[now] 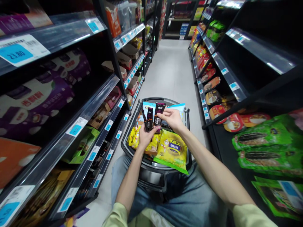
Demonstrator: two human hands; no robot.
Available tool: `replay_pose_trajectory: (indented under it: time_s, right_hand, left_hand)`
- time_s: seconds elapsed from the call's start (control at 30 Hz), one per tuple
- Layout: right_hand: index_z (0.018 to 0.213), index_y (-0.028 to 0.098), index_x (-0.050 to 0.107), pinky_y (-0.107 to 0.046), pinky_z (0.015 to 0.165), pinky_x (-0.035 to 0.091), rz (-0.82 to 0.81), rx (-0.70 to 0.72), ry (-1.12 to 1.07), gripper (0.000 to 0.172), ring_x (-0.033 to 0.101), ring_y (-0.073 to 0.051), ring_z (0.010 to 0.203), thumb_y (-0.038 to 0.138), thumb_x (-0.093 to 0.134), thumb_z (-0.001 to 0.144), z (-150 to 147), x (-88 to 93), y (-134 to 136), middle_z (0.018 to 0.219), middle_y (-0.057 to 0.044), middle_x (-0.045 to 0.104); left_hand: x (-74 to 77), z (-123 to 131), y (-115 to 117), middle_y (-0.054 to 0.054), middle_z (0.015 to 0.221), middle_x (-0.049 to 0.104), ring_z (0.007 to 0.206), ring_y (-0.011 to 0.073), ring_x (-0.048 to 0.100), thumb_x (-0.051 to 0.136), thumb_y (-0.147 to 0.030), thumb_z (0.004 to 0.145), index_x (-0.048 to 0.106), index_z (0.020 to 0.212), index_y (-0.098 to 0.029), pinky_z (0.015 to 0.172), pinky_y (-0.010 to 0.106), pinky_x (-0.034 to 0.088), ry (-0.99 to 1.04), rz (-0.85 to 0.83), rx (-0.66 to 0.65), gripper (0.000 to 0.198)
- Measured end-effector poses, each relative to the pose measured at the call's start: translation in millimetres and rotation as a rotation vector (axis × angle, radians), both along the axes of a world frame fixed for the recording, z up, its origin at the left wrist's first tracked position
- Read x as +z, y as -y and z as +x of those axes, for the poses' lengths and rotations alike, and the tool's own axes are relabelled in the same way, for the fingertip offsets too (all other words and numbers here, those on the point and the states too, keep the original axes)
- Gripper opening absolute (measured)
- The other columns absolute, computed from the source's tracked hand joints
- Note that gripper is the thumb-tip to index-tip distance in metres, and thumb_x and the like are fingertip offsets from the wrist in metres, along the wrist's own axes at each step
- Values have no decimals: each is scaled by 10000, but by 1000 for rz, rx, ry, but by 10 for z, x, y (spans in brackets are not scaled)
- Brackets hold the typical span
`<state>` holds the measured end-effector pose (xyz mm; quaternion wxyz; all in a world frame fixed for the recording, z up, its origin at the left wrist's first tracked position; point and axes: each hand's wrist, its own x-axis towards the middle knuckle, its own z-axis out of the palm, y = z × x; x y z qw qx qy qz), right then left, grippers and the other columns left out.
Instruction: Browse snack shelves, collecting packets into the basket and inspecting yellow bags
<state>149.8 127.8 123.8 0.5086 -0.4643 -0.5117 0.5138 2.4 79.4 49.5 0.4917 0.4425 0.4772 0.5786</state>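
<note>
In front of my lap stands a dark shopping basket (127, 142) filled with snack bags. My left hand (146, 136) is closed around several narrow black snack packets (149, 119) held upright above the basket. My right hand (173, 118) pinches the edge of another black and purple snack packet (159, 114), beside those in my left hand. Under my hands lie a yellow and green bag of sunflower seeds (172, 149), smaller yellow packets (133, 138) on the left and light blue bags (178, 107) at the back.
Shelves with blue price tags (77, 126) run along my left, holding purple multipacks (35, 101) and snack boxes. On the right-hand shelves sit green seed bags (262, 135) and red bowl-shaped packs (233, 122). A pale floor (169, 69) stretches ahead to a back shelf.
</note>
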Motion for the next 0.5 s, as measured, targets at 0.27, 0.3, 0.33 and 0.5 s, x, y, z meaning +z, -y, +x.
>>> replay_pose_trajectory:
  time_s: [0.27,0.3,0.33,0.5]
  right_hand:
    - [880,162,735,-385,764,594,-17,24,-26,464,710,-221,745,515,888,620,-16,22,11,771,-50,755]
    - [880,167,724,-372,753,591,-14,23,-37,461,704,-213,739,521,882,629,-22,29,9,766,-42,744]
    - [884,177,707,-357,731,587,-17,11,-67,458,695,-202,724,528,873,641,-27,37,5,761,-28,729]
    - [938,230,612,-258,516,488,-129,-120,-394,369,572,-114,555,487,798,749,1,115,-38,710,51,576]
  left_hand:
    - [51,20,8,-10,751,658,440,60,488,892,-448,667,612,887,-158,377,184,396,24,-18,8,460]
    - [42,16,5,-3,771,667,440,60,492,891,-461,667,614,894,-158,375,186,391,25,-19,14,469]
    - [28,9,2,3,781,673,434,60,492,880,-482,680,615,902,-159,370,188,380,32,-18,13,473]
    - [-83,-25,-36,14,730,683,403,76,456,695,-608,856,646,992,-166,368,216,329,126,17,-72,465]
